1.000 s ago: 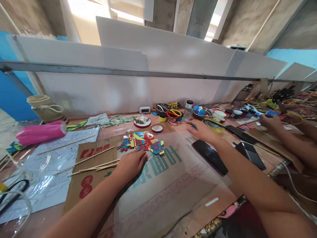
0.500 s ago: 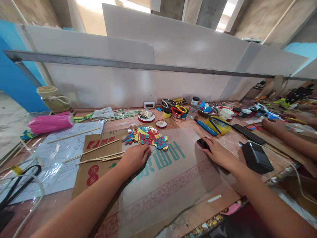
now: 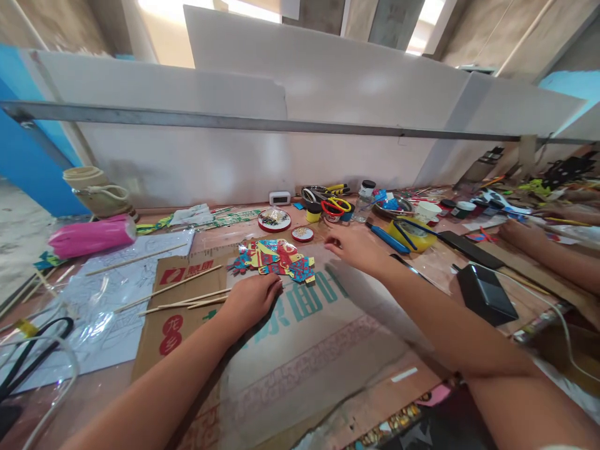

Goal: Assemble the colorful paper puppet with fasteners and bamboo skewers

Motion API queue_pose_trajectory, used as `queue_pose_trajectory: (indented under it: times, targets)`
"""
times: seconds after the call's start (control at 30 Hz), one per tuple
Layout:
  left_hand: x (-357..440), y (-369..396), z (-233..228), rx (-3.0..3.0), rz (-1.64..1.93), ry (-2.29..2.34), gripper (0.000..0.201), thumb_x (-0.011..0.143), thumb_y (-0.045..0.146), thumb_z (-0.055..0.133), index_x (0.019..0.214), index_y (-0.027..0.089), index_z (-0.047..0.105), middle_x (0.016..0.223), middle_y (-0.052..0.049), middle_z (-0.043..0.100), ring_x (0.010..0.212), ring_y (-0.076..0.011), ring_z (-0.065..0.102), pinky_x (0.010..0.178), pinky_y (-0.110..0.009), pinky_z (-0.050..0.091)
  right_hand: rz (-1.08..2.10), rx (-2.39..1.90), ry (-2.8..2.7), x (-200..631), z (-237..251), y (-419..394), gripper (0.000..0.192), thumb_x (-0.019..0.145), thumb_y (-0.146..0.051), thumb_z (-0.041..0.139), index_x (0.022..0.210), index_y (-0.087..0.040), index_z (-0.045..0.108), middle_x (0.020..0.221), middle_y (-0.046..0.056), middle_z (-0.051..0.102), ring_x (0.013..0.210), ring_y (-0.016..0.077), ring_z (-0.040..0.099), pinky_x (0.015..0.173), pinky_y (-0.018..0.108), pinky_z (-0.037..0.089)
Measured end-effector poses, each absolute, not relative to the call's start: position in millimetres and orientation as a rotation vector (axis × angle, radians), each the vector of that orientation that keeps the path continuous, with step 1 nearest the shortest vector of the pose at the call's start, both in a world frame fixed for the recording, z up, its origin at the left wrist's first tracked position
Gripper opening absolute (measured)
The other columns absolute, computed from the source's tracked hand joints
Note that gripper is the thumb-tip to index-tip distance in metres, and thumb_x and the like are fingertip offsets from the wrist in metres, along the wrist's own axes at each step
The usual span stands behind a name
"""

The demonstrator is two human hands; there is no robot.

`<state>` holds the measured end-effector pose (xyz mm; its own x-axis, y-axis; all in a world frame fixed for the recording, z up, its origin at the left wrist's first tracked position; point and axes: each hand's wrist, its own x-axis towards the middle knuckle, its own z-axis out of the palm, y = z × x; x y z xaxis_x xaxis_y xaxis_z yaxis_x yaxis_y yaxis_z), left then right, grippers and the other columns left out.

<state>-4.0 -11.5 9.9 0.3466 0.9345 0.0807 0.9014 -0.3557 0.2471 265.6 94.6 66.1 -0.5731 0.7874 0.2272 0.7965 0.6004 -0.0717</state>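
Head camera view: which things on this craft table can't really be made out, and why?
- Left hand: its fingertips curl under, so whether they press the colourful cut-out figure is hidden.
- Right hand: motion-blurred; whether it holds anything is unclear.
- Small round tins: contents too small to identify.
- Black scissors: cut off by the left edge, under clear plastic.
- Co-worker's hand: what it touches is lost in clutter.

Both forearms bare up to frame edge, no sleeves. Left hand (image 3: 250,300) & right hand (image 3: 356,248): no gloves, rings, watch.
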Motion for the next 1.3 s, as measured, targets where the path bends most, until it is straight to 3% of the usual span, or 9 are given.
queue_pose_trajectory:
  times: [0.13,0.3,0.6,0.83,0.93,1.1,1.3]
  targets:
    - [-3.9,-10.4,9.5,2.442,0.307,1.676,0.036,0.101,0.038,0.030,0.092,0.022,0.060,0.086,-0.005,0.072,0.078,-0.0218,0.066,0.062,-0.029,0.036,-0.065,-1.222,-2.563,230.4,38.3,131.4,0.034,0.088,-0.020,0.064,0.122,-0.018,0.064,0.116,0.012,0.061,0.103,0.0225,0.060,0.088,0.034,0.046]
    - [-4.2,-6.8,8.0,2.435,0.307,1.658,0.035,0.101,0.039,0.031,0.091,0.022,0.061,0.085,-0.005,0.072,0.078,-0.0212,0.066,0.061,-0.029,0.035,-0.092,-1.213,-2.506,227.2,7.8,150.0,0.015,0.089,-0.015,0.061,0.100,-0.012,0.070,0.108,0.013,0.062,0.100,0.0222,0.058,0.089,0.035,0.045]
    - [-4.2,-7.1,10.9,2.413,0.291,1.657,0.037,0.101,0.039,0.029,0.091,0.021,0.060,0.086,-0.006,0.071,0.077,-0.0210,0.066,0.063,-0.029,0.038,-0.111,-1.096,-2.563,268.3,15.2,89.4,0.014,0.092,-0.017,0.054,0.094,-0.015,0.068,0.097,0.010,0.063,0.092,0.0217,0.058,0.081,0.035,0.048]
    - [-4.9,-6.5,9.4,2.383,0.262,1.657,0.039,0.100,0.041,0.029,0.095,0.021,0.062,0.090,-0.007,0.072,0.081,-0.0229,0.066,0.069,-0.031,0.042,0.029,-1.027,-2.584,298.7,16.3,33.0,0.018,0.096,-0.029,0.053,0.099,-0.018,0.067,0.101,0.011,0.066,0.097,0.0237,0.061,0.085,0.039,0.051]
    - [-6.6,-4.8,7.3,2.365,0.255,1.647,0.041,0.100,0.043,0.028,0.096,0.022,0.063,0.091,-0.007,0.072,0.083,-0.0225,0.066,0.070,-0.030,0.043,0.048,-1.050,-2.450,300.8,16.0,39.9,0.018,0.096,-0.025,0.052,0.100,-0.017,0.068,0.099,0.011,0.067,0.096,0.0237,0.061,0.086,0.040,0.051]
    - [-6.6,-1.9,4.8,2.341,0.233,1.682,0.046,0.099,0.049,0.026,0.095,0.023,0.063,0.088,-0.005,0.072,0.080,-0.0224,0.066,0.067,-0.030,0.041,0.098,-1.079,-2.388,302.7,-0.6,59.1,0.025,0.095,-0.027,0.054,0.114,-0.018,0.068,0.114,0.014,0.063,0.111,0.0262,0.058,0.097,0.046,0.048]
    - [-5.1,-0.5,4.7,2.312,0.222,1.704,0.047,0.096,0.052,0.026,0.092,0.024,0.063,0.087,-0.004,0.072,0.079,-0.0240,0.065,0.065,-0.031,0.040,0.234,-1.017,-2.448,303.8,-8.4,57.1,0.035,0.093,-0.041,0.057,0.118,-0.018,0.065,0.117,0.014,0.063,0.118,0.0289,0.054,0.099,0.049,0.045]
